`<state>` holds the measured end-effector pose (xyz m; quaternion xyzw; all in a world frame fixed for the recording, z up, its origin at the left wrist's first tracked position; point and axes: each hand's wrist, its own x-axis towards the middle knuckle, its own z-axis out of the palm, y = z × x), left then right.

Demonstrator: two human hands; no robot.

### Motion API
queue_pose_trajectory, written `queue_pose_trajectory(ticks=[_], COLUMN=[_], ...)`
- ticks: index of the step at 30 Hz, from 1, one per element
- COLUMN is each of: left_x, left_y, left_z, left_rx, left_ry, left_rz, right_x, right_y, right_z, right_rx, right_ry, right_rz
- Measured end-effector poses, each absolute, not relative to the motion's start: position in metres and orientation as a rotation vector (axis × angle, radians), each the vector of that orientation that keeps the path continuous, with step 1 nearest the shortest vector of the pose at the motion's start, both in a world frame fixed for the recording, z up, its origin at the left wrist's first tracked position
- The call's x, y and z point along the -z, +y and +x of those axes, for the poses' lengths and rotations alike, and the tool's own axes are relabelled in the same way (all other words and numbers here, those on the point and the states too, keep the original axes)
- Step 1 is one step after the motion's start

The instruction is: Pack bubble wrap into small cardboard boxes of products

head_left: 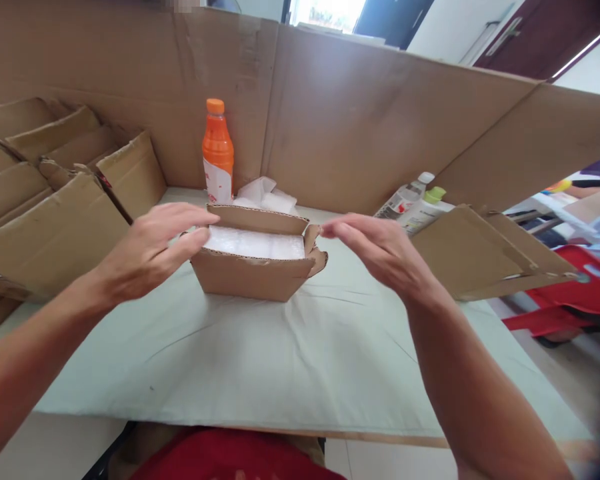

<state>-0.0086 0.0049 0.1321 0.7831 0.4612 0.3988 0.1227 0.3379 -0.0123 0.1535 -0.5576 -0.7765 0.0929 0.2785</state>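
A small brown cardboard box (pixel 250 277) stands on the cloth-covered table with its top flaps raised. White bubble wrap (pixel 255 243) fills its inside, and whatever lies under the wrap is hidden. At the box's left end is my left hand (pixel 155 250), its fingers stretched out and thumb apart, the tips at the top edge. My right hand (pixel 375 247) has thumb and fingers pinched together at the tip of the right end flap (pixel 312 240).
Behind the box stand an orange bottle (pixel 219 153) and crumpled white wrap (pixel 265 195). Cardboard boxes (pixel 55 227) crowd the left. Two bottles lean at the right, one clear (pixel 405 197), beside another carton (pixel 475 253). A tall cardboard wall (pixel 360 120) closes off the back.
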Motion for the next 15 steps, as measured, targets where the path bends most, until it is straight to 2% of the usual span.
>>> queue_pose_trajectory(ticks=[4,8,11,15], left_x=[-0.071,-0.009,0.0,-0.016], left_y=[-0.027,-0.031,-0.029,-0.017], left_z=[-0.04,-0.04,-0.023,0.008], left_rx=[-1.278,-1.373,-1.445,-1.289], left_ry=[1.692,1.617,1.515,1.467], left_rz=[1.922,1.565,1.498,1.521], right_x=[-0.095,-0.033,-0.014,-0.005], right_y=[-0.054,-0.044,-0.014,0.017], right_z=[0.377,0.376,0.358,0.334], right_rx=[-0.43,-0.652,-0.773,-0.877], right_ry=[-1.873,-1.935,-1.941,-1.882], right_rz=[-1.549,-1.495,-1.343,-1.173])
